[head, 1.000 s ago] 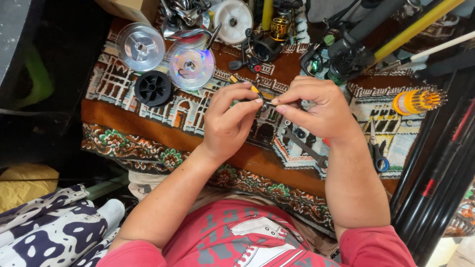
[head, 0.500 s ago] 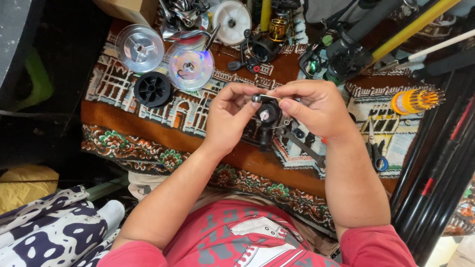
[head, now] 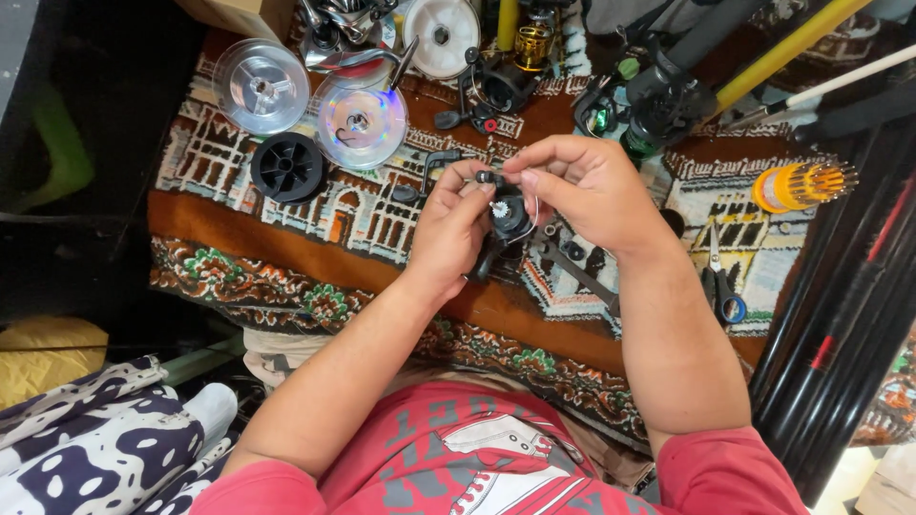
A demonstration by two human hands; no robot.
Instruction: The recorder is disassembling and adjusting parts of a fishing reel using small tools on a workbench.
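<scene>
Both forearms reach forward from the red shirt and converge over a patterned rug that covers the work surface. The left hand is curled around a small black fishing reel body, thumb pressed against its near side and fingers wrapped behind it, holding it just above the rug at the centre of the view. A small white gear shows on the reel's exposed face. The right hand comes in from the other side with the wrist bent, its thumb and forefinger pinched together at the top of the reel on a small dark part; what exactly it pinches is too small to tell. The remaining fingers of that hand are arched loosely over the reel. Beyond the hands lie three line spools: a clear one, an iridescent one just beside it, and a black one touching the rug below them. A white spool sits farther back among other reels and metal parts. To the right an orange and yellow spool lies on the rug, with small blue-handled scissors near the right forearm. Dark fishing rods run along the right edge.
</scene>
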